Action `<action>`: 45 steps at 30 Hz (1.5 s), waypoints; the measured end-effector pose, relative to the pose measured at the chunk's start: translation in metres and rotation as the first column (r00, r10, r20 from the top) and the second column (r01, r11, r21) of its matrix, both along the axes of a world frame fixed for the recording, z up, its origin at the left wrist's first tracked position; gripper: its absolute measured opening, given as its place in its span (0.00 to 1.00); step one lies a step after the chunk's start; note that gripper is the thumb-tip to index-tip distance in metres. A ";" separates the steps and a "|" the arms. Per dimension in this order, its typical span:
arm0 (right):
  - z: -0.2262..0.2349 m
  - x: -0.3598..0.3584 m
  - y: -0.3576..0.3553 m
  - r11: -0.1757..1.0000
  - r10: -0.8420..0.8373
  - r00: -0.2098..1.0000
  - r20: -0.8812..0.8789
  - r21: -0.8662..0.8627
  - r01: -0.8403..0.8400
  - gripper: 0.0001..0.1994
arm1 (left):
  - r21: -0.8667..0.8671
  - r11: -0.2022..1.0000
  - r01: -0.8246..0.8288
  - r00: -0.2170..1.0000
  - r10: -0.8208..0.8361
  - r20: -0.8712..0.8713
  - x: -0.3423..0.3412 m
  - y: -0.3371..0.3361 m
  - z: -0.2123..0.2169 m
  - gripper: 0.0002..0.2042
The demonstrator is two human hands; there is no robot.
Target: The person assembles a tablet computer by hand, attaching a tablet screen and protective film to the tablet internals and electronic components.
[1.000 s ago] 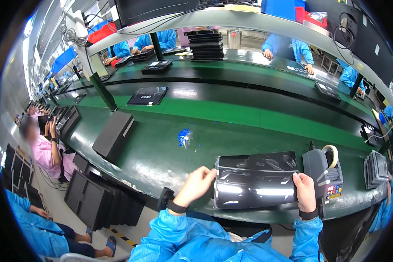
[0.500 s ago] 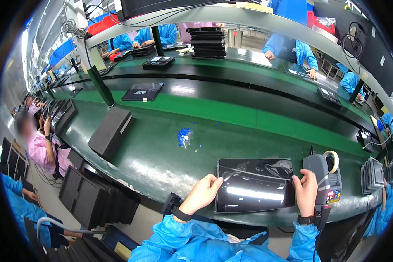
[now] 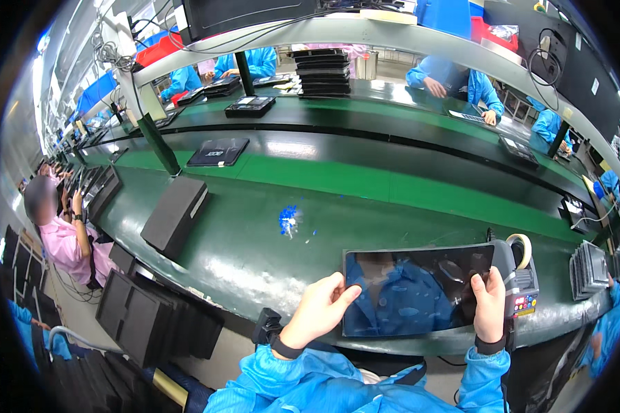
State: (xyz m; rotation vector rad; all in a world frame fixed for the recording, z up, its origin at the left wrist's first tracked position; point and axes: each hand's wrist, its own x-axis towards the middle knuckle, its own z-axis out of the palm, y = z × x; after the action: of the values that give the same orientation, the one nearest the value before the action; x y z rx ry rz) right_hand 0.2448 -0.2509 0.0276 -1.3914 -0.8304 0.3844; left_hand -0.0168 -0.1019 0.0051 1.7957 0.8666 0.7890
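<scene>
A glossy black screen panel (image 3: 410,292) is held up at the near edge of the bench, and its face mirrors blue clothing and bright spots. Thumb and fingers of my left hand (image 3: 322,308) pinch its left edge. On the opposite side, my right hand (image 3: 488,303) grips the right edge with the thumb on the front. Just behind my right hand stands a grey tape dispenser (image 3: 523,282) with coloured buttons and a roll of tape (image 3: 521,249), partly covered by the panel. Both wrists wear black bands.
Small blue bits (image 3: 288,219) lie scattered mid-bench. A black foam block (image 3: 175,215) rests to the left, and a closed dark laptop lid (image 3: 218,152) lies beyond it. Black trays (image 3: 138,316) are stacked below the left edge. Grey panels (image 3: 588,270) stand at the right. Co-workers sit around.
The panel has tilted up and its right side has shifted right, nearer the tape dispenser. Its reflection went from a bright light strip to blue clothing. Both hands kept their hold.
</scene>
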 end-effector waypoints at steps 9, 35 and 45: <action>-0.031 0.005 -0.002 0.980 0.053 0.990 -0.132 0.199 -0.026 0.10 | -0.157 0.987 -0.024 0.850 0.103 0.516 0.025 -0.015 0.020 0.24; -0.068 0.005 0.002 0.952 0.043 0.988 -0.148 0.305 0.004 0.12 | 0.188 0.978 -0.094 0.761 -0.051 0.646 0.029 -0.006 -0.004 0.21; -0.036 -0.013 -0.030 0.941 -0.294 0.955 0.039 0.187 0.282 0.17 | 0.225 0.960 -0.169 0.746 -0.024 0.665 0.028 -0.010 -0.008 0.20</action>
State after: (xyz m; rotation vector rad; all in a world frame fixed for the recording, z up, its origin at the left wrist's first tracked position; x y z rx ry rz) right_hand 0.2318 -0.2808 -0.0082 -1.3371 -0.6832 0.0348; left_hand 0.0117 -0.1121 -0.0032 1.5223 0.3540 1.5449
